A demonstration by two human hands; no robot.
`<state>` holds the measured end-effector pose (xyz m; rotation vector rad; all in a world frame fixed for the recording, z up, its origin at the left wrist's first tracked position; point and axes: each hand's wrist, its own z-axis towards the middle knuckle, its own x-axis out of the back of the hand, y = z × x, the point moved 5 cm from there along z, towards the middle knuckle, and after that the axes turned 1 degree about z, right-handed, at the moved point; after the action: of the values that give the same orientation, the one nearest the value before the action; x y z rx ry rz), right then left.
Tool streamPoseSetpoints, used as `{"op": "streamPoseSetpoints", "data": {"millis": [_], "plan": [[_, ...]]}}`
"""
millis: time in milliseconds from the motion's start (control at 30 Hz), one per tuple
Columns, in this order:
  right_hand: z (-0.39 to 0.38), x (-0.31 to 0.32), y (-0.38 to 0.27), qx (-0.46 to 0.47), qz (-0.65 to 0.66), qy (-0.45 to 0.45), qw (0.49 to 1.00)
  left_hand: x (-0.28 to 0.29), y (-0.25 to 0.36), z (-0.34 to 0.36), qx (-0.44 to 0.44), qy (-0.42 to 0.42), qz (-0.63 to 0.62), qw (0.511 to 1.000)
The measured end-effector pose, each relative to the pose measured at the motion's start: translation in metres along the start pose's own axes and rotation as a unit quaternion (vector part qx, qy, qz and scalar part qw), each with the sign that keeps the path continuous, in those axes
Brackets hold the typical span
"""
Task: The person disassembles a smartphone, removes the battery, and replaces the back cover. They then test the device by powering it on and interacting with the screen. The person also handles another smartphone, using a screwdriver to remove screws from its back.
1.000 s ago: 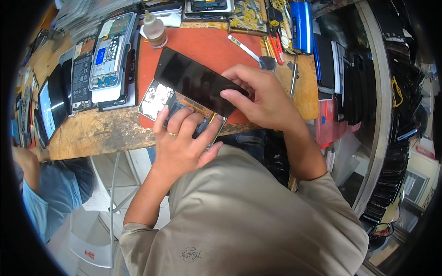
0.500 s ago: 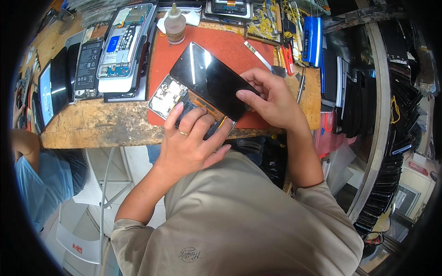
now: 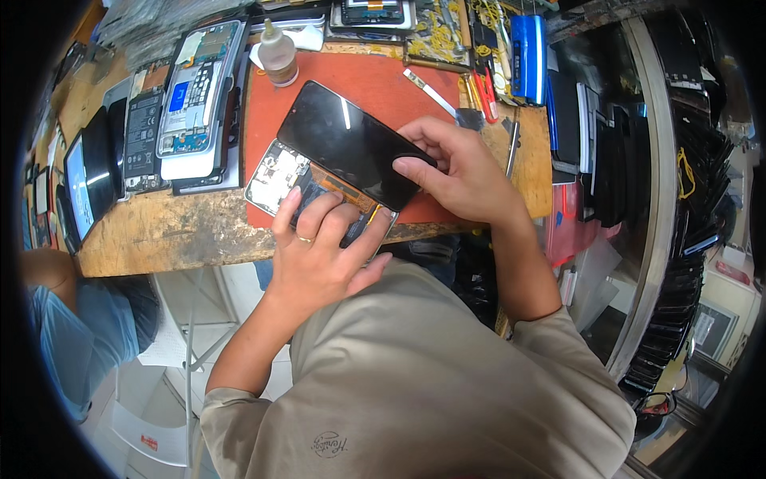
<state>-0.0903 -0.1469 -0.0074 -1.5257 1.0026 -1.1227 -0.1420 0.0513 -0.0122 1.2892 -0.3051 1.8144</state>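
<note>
Below me an opened phone lies at a slant on a red mat point(image 3: 262, 112), close to the table's front edge. My right hand point(image 3: 463, 176) pinches the right end of its black glossy screen point(image 3: 343, 136), thumb on top and fingers underneath. The screen is lifted off the phone body point(image 3: 271, 182) and lies along its far side. Between the two an orange-brown flex cable point(image 3: 339, 182) shows. My left hand point(image 3: 319, 255) grips the phone body from the near side, its bent fingertips pressing on the dark battery area; the fingers hide part of the inside.
At left stand stacked opened phones point(image 3: 195, 104) and a tablet-like screen point(image 3: 80, 180). A dropper bottle point(image 3: 278, 56) stands behind the mat. A white strip tool point(image 3: 429, 92), red-handled tools point(image 3: 484, 96) and a blue case point(image 3: 528, 60) lie at back right. Another person's arm point(image 3: 49, 267) shows at far left.
The whole view has shifted a little, so table things sit further left. Both hands keep their hold on the screen and phone body; the glare on the screen has shrunk.
</note>
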Motion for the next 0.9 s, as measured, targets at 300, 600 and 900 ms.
{"op": "streamPoseSetpoints", "data": {"millis": [300,600,900], "plan": [[-0.006,-0.002,-0.021,0.053,-0.111,0.024,0.992,-0.001,-0.006,0.000,0.021,-0.009,-0.035,0.999],[-0.014,-0.007,-0.043,0.146,-0.223,0.054,0.962,0.000,-0.003,-0.001,0.015,0.007,-0.019,1.000],[-0.014,-0.010,-0.042,0.154,-0.225,0.057,0.960,-0.001,-0.001,-0.001,0.003,-0.012,0.003,1.000]]}}
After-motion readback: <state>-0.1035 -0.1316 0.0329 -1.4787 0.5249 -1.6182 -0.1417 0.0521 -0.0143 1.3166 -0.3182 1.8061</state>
